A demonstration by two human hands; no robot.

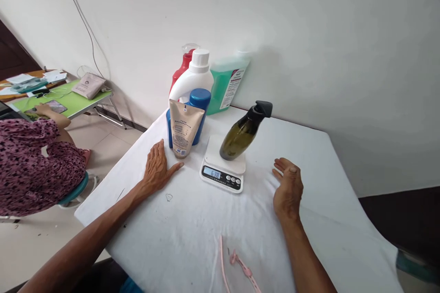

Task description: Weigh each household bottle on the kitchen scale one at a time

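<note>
A dark olive bottle (242,135) with a black cap stands on a white kitchen scale (223,165) whose display reads 638. My left hand (157,168) lies flat and open on the white tablecloth, just left of a tan pouch (184,132). My right hand (288,187) rests on its edge to the right of the scale, fingers loosely apart, holding nothing. Neither hand touches the scale or the bottle.
Behind the pouch stand a blue bottle (199,103), a white jug (193,78), a red spray bottle (182,66) and a green refill jug (227,82) by the wall. A pink strap (237,263) lies near me. A seated person (30,165) is at the left by a green table (74,100).
</note>
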